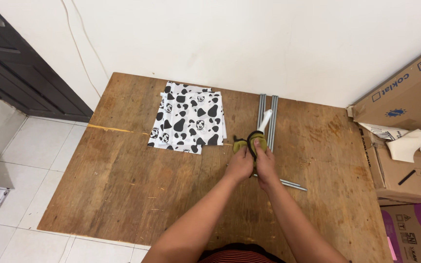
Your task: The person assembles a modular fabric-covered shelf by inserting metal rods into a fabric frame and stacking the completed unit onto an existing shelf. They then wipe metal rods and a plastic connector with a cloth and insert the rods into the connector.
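Observation:
My left hand (239, 165) and my right hand (265, 167) are pressed together over the wooden board (123, 185), both gripping the green-and-black handles of a pair of scissors (255, 139). The white blade end of the scissors points away from me toward the wall. Right beyond the blade lie thin grey metal rods (267, 114), side by side and running away from me. Another grey rod (292, 184) lies on the board under my right wrist. To the left of my hands lies a stack of white sheets with black cow-spot print (189, 117).
Cardboard boxes (405, 136) stand stacked along the right edge, with white scraps (410, 143) on one. A white wall (249, 44) closes the far side. A dark cabinet (20, 73) and tiled floor (30, 146) lie to the left.

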